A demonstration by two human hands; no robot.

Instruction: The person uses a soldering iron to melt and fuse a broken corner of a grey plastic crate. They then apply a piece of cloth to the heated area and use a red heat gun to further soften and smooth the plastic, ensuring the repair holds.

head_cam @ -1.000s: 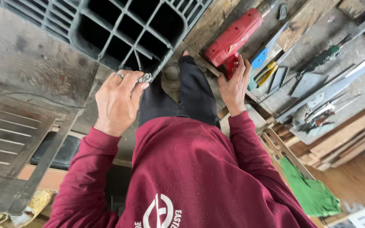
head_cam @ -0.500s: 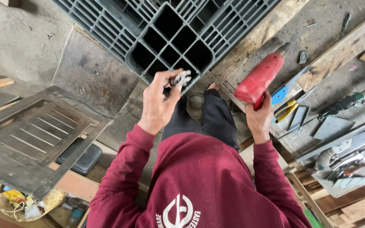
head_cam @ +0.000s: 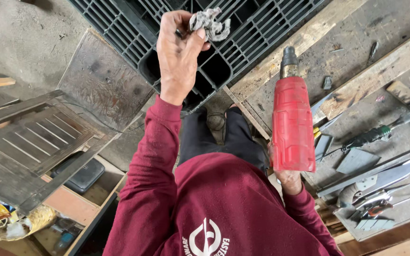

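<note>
Fingers [head_cam: 196, 34] of the left hand [head_cam: 176, 52] pinch a crumpled grey wad [head_cam: 209, 22]; it could drop into the black crate [head_cam: 243, 28]. Right hand [head_cam: 288, 179] wraps the heavy-looking red power tool [head_cam: 291, 125], which might slip.

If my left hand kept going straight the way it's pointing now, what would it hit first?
Most likely the black plastic pallet. The left hand, pinching a small grey metal bundle, points up the picture straight over the pallet's grid; depth is unclear, so the gap can't be judged.

A slatted crate [head_cam: 243, 38] lies ahead; a workbench [head_cam: 357, 76] with tools [head_cam: 376, 135] right; wooden panel [head_cam: 29, 142] left.
</note>
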